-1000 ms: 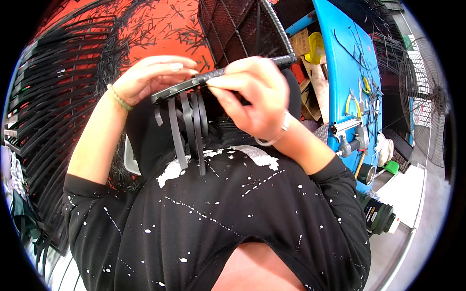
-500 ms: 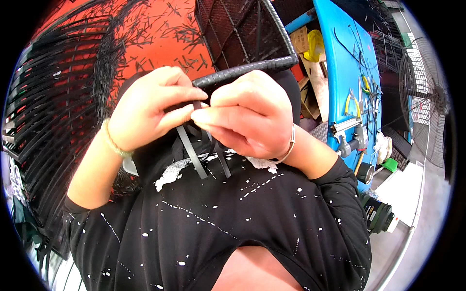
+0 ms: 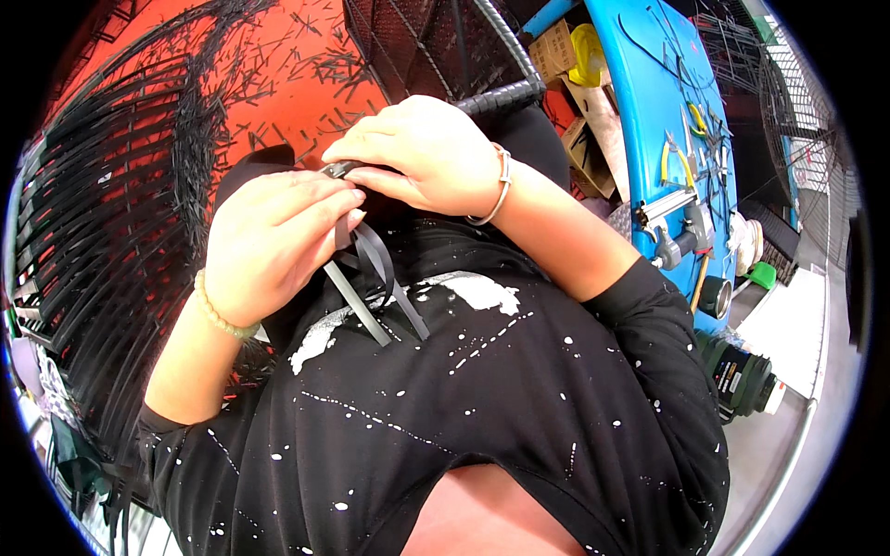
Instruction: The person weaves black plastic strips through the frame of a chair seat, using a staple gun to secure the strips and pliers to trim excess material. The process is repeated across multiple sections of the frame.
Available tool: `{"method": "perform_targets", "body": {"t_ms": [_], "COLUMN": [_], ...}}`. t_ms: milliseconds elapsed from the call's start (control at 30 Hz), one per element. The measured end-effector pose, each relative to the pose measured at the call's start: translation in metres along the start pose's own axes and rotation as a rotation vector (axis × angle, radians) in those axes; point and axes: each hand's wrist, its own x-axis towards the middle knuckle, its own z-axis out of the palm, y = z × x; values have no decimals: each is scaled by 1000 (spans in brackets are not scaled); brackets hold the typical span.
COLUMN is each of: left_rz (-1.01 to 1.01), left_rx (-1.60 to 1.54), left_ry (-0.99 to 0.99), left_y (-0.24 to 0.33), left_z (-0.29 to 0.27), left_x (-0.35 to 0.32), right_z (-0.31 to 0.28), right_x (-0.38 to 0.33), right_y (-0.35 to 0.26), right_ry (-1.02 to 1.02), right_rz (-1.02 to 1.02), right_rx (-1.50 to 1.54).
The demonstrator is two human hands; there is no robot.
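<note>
A: Where do the strips [image 3: 357, 304] lie?
B: Below your left hand [image 3: 278, 230], the nearer one; their long axis slants toward your shirt [image 3: 501, 398]. That hand grips their upper ends. Your right hand [image 3: 422, 148] pinches a dark piece [image 3: 342, 170], left of the wrapped bar [image 3: 505, 96].

Head view: left fisheye of a side-by-side pair, worn on the head, facing down over the black top [image 3: 519, 408]. Left hand [image 3: 273, 227] and right hand [image 3: 426, 153] near, above centre; blue worktop [image 3: 640, 102] farther off, right. Straight edges bow at rim.
</note>
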Motion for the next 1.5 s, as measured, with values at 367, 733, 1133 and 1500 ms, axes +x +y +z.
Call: {"method": "perform_targets", "body": {"t_ms": [367,733,1133,1500], "left_rz": [-159,-487,-872,-969], "left_rx": [-305,-483,-676,-664], "left_ry": [134,10,105,94], "left_y": [-3,-19,-69,-79], "left_z": [5,-1,29,33], "left_x": [-2,19,-9,-20], "right_z": [-3,-3,13,-24], "right_x": [-4,-6,0,-29], "right_y": [0,-5,-11,-11], "right_ry": [8,46,41,219], "right_rz": [14,40,44,3], "right_rx": [-6,-33,-157,-141]}}
